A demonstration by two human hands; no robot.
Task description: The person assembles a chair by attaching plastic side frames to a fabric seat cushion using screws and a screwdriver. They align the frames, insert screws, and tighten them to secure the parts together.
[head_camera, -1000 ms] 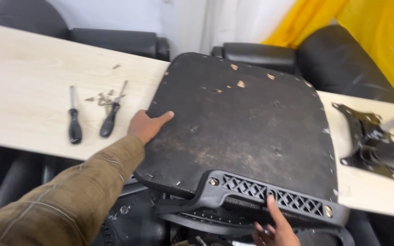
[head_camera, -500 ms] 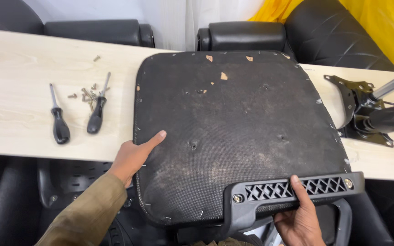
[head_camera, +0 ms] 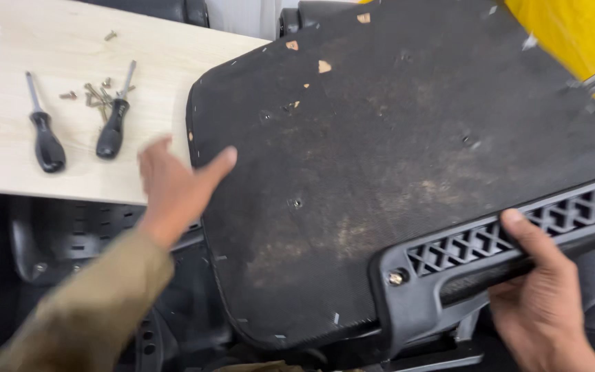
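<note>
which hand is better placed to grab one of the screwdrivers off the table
Left, probably. The left hand hovers open at the seat base's left edge, close to the two screwdrivers on the table. The right hand grips the black plastic bracket on the far side.

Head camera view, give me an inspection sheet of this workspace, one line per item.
Surface: pale wood table, partly covered.
Job's things: upturned black seat base, worn, with a black plastic bracket at its near edge.
Clutter: two black-handled screwdrivers, loose screws.
Grips: left hand open at the seat's left edge; right hand holds the bracket.
Cables: nothing seen.
Surroundings: black chairs, yellow cloth.
</note>
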